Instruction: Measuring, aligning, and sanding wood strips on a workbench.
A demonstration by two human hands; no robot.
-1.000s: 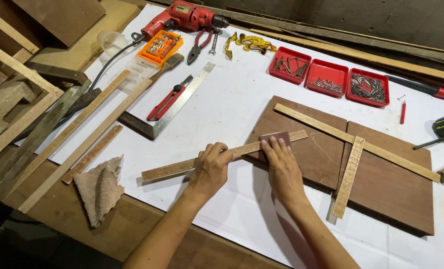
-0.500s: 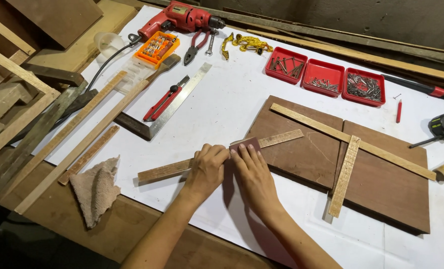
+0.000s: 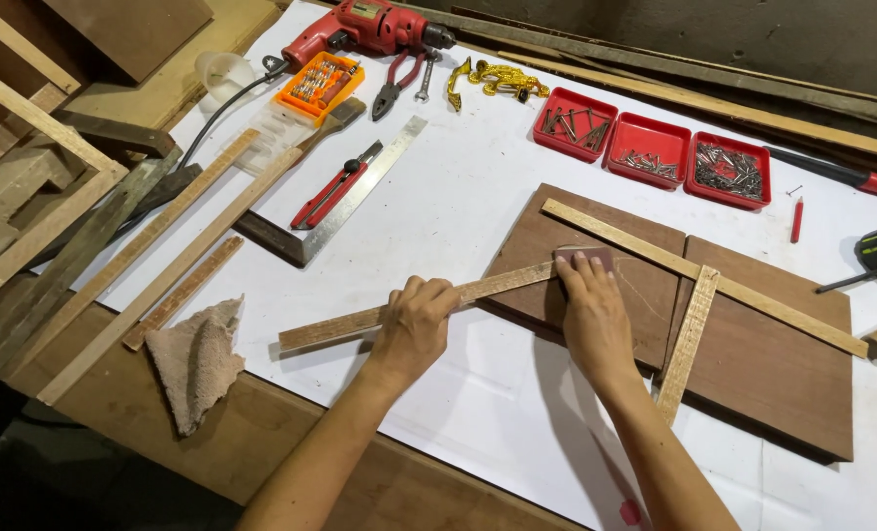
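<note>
Fingers of our left hand (image 3: 414, 320) clamp the wooden strip (image 3: 419, 307); its length runs rightward to our right hand (image 3: 591, 310), fingers pressing a sanding block (image 3: 584, 260).

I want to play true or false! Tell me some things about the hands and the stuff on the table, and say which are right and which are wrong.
1. The left hand presses down on a long wooden strip. True.
2. The right hand holds the red drill. False: the red drill lies at the far edge of the table, untouched; the right hand's fingers are on a small pinkish-brown block at the strip's end.
3. Three red trays of small metal parts sit in a row. True.
4. The beige rag lies on top of the brown boards. False: the beige rag lies near the table's front edge, left of both hands, well apart from the brown boards.
</note>
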